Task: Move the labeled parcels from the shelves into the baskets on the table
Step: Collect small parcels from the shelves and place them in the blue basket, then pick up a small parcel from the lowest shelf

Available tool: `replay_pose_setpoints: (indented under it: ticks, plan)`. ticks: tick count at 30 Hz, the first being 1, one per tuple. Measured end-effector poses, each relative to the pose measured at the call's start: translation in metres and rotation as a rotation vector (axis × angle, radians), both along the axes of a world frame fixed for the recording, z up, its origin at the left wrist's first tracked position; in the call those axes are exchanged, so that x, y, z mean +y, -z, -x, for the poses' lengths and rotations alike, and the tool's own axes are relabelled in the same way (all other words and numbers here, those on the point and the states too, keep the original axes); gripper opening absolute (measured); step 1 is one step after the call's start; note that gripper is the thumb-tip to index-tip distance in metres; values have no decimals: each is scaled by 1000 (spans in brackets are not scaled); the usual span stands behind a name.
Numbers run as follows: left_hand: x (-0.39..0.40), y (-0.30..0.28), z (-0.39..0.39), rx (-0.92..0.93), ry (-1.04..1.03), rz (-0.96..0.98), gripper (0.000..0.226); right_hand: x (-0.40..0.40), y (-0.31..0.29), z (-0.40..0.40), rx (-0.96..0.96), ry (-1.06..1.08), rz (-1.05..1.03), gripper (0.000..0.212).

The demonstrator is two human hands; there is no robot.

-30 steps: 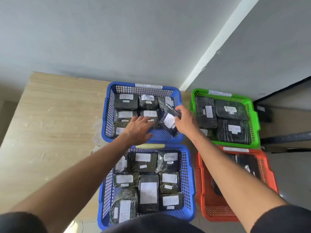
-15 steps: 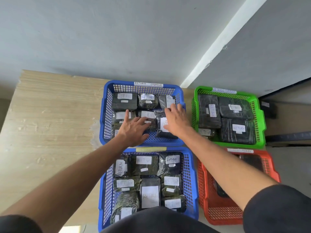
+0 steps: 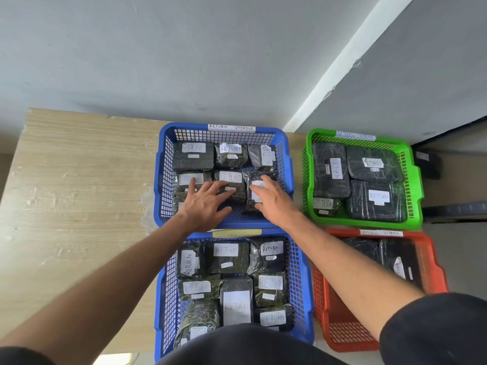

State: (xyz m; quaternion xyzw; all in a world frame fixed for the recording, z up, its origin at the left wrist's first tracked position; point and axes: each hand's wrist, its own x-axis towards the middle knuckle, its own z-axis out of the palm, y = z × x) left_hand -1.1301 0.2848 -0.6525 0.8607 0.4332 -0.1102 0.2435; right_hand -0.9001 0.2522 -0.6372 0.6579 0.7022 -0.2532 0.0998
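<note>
Both my hands reach into the far blue basket (image 3: 163, 164), which holds several black wrapped parcels with white "RETURN" labels. My right hand (image 3: 274, 200) lies flat, fingers spread, on a plastic-wrapped parcel (image 3: 254, 185) at the basket's right side. My left hand (image 3: 205, 204) rests with spread fingers on the middle-row parcels (image 3: 232, 177). Neither hand grips anything. The near blue basket (image 3: 303, 285) is packed with several labeled parcels.
A green basket (image 3: 413, 180) at the right holds several parcels. A red basket (image 3: 332, 312) below it holds a couple of dark parcels. All stand on a light wooden table (image 3: 79, 193) against a grey wall. No shelves are in view.
My right hand laid the plastic-wrapped parcel down in the far blue basket and now rests flat on it. My left hand stayed on the middle parcels.
</note>
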Motion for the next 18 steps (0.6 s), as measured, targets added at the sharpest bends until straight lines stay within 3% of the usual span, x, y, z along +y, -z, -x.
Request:
replay_pose_setpoints:
  ticks: [13, 18]
  plan:
    - [-5, -10, -2, 0, -10, -14, 60, -2, -5, 4, 25, -1, 18, 61]
    - [-28, -36, -6, -176, -116, -76, 47, -24, -40, 0, 118, 88, -159, 50]
